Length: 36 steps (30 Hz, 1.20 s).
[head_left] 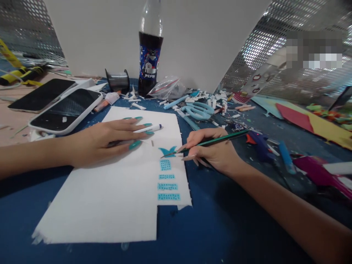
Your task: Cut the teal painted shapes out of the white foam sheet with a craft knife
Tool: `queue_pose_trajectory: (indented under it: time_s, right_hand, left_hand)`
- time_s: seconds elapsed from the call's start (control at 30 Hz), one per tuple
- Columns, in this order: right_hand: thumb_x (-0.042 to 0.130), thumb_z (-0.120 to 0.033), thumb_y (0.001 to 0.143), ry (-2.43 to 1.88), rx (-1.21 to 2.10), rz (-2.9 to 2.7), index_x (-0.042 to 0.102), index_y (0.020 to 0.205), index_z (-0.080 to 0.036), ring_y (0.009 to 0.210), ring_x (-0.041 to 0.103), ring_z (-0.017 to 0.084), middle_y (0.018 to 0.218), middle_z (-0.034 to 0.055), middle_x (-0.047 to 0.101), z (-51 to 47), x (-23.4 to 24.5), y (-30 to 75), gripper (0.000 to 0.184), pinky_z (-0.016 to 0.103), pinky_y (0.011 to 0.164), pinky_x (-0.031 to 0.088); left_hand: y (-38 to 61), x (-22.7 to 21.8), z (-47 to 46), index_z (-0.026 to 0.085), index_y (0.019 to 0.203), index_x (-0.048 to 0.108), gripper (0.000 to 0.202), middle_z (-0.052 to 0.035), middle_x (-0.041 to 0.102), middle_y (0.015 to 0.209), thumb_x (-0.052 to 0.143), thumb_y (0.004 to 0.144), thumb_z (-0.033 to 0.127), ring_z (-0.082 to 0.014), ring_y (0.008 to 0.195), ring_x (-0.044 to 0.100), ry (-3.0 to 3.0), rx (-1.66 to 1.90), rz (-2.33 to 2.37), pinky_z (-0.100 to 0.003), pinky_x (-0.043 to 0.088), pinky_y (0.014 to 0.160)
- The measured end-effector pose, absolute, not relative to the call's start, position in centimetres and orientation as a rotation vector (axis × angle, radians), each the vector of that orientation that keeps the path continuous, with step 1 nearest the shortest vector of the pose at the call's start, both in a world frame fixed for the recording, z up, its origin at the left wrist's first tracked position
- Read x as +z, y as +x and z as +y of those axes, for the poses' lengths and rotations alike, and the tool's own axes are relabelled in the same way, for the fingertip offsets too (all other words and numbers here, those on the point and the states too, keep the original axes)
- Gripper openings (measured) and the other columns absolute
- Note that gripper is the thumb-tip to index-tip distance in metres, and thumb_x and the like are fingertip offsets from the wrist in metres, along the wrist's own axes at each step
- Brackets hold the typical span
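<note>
My left hand (101,141) lies flat with its fingers stretched out on a white sheet (115,205). A white marker with a blue end (155,128) pokes out by its fingertips; the rest of it is hidden. My right hand (210,148) is closed around a slim green paintbrush (220,140). The brush's thin tip points at the lower edge of a blue leaf-like shape (167,151) on the sheet. Below that shape, a dotted blue square (165,165) and several dotted blue strips (167,186) sit in a column along the sheet's right side.
Two phones (66,112) lie at the left. A Pepsi bottle (150,62) stands at the back beside a black spool (118,81) and a plastic bag (169,88). Blue scissors (198,110) rest among white scraps. Glue guns (321,174) and coloured sheets (321,126) are on the right.
</note>
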State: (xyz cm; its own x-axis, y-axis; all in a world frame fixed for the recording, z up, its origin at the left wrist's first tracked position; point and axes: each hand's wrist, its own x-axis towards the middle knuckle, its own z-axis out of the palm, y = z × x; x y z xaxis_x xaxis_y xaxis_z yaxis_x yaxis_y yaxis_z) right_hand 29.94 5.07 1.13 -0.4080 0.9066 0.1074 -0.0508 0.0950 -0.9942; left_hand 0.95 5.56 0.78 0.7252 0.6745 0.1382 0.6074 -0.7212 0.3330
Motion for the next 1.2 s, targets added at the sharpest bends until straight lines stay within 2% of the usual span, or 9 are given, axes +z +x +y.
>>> queue_pose_trajectory:
  time_s: [0.23, 0.53, 0.67, 0.73, 0.8, 0.87, 0.93, 1.03, 1.2]
  right_hand:
    - [0.083, -0.018, 0.058, -0.87, 1.46, -1.543, 0.069, 0.059, -0.015, 0.031, 0.052, 0.008, 0.06, 0.0032, 0.069, 5.17, 1.1, 29.81, 0.014, 0.018, 0.026, 0.04]
    - [0.082, -0.019, 0.06, -0.845, 1.431, -1.601, 0.069, 0.058, -0.015, 0.032, 0.05, 0.007, 0.059, 0.003, 0.068, 5.25, 1.2, 29.36, 0.014, 0.018, 0.028, 0.039]
    - [0.086, -0.018, 0.053, -0.785, 1.344, -1.694, 0.07, 0.059, -0.017, 0.05, 0.058, 0.009, 0.065, 0.0015, 0.065, 5.53, 1.39, 29.53, 0.017, 0.02, 0.045, 0.051]
    - [0.084, -0.03, 0.059, -0.722, 1.347, -1.719, 0.072, 0.064, -0.018, 0.051, 0.055, 0.006, 0.084, 0.0037, 0.066, 5.47, 1.54, 29.54, 0.019, 0.019, 0.042, 0.048]
    - [0.068, -0.052, 0.074, -0.65, 1.455, -1.676, 0.071, 0.065, -0.017, 0.043, 0.047, 0.004, 0.097, 0.0061, 0.065, 5.26, 1.66, 29.42, 0.036, 0.019, 0.031, 0.037]
    - [0.046, -0.063, 0.085, -0.603, 1.577, -1.625, 0.063, 0.052, -0.016, 0.037, 0.042, 0.004, 0.083, 0.0059, 0.066, 5.08, 1.66, 29.25, 0.06, 0.02, 0.029, 0.032]
    - [0.038, -0.065, 0.087, -0.594, 1.602, -1.633, 0.049, 0.04, -0.016, 0.035, 0.041, 0.005, 0.059, 0.0032, 0.061, 5.09, 1.5, 29.13, 0.069, 0.021, 0.032, 0.033]
    - [0.035, -0.065, 0.088, -0.546, 1.517, -1.726, 0.039, 0.037, -0.016, 0.034, 0.041, 0.006, 0.044, 0.0006, 0.051, 5.45, 1.07, 29.18, 0.071, 0.021, 0.036, 0.033]
    - [0.037, -0.062, 0.09, -0.551, 1.44, -1.761, 0.034, 0.039, -0.018, 0.033, 0.039, 0.007, 0.042, -0.0001, 0.048, 5.64, 0.86, 29.39, 0.067, 0.023, 0.036, 0.029]
  left_hand:
    - [0.85, 0.77, 5.64, 0.036, 0.138, 0.043, 0.043, 0.0068, 0.035, 0.149, 0.036, 0.096, 0.036, -0.0245, 0.14, 0.028, 2.677, 0.331, 1.017, -0.044, 0.029, 0.113]
    - [1.02, 0.7, 5.54, 0.036, 0.137, 0.045, 0.042, 0.0069, 0.038, 0.147, 0.034, 0.097, 0.043, -0.0251, 0.139, 0.03, 2.663, 0.369, 1.035, -0.045, 0.03, 0.113]
    - [0.96, 0.76, 5.59, 0.037, 0.138, 0.042, 0.043, 0.0078, 0.036, 0.148, 0.033, 0.097, 0.043, -0.0254, 0.139, 0.029, 2.675, 0.352, 1.015, -0.045, 0.031, 0.112]
    - [0.91, 0.78, 5.66, 0.038, 0.14, 0.039, 0.043, 0.0082, 0.034, 0.149, 0.033, 0.097, 0.041, -0.0253, 0.14, 0.028, 2.688, 0.335, 1.001, -0.045, 0.03, 0.113]
    - [0.87, 0.8, 5.74, 0.038, 0.14, 0.038, 0.044, 0.0085, 0.033, 0.149, 0.033, 0.097, 0.039, -0.0252, 0.14, 0.027, 2.695, 0.323, 1.005, -0.046, 0.029, 0.113]
    - [0.87, 0.83, 5.83, 0.039, 0.14, 0.039, 0.043, 0.0088, 0.033, 0.149, 0.034, 0.097, 0.04, -0.026, 0.14, 0.027, 2.689, 0.307, 1.014, -0.046, 0.028, 0.113]
    - [0.89, 0.85, 5.86, 0.039, 0.14, 0.038, 0.044, 0.0089, 0.032, 0.15, 0.034, 0.096, 0.041, -0.0268, 0.14, 0.026, 2.69, 0.28, 1.002, -0.046, 0.029, 0.113]
    - [0.96, 0.87, 5.76, 0.038, 0.139, 0.04, 0.043, 0.0085, 0.032, 0.15, 0.034, 0.096, 0.041, -0.0259, 0.14, 0.026, 2.679, 0.292, 1.032, -0.047, 0.027, 0.114]
    - [1.07, 0.95, 5.49, 0.038, 0.138, 0.042, 0.042, 0.0087, 0.033, 0.149, 0.034, 0.097, 0.04, -0.0249, 0.141, 0.025, 2.648, 0.303, 1.058, -0.046, 0.024, 0.115]
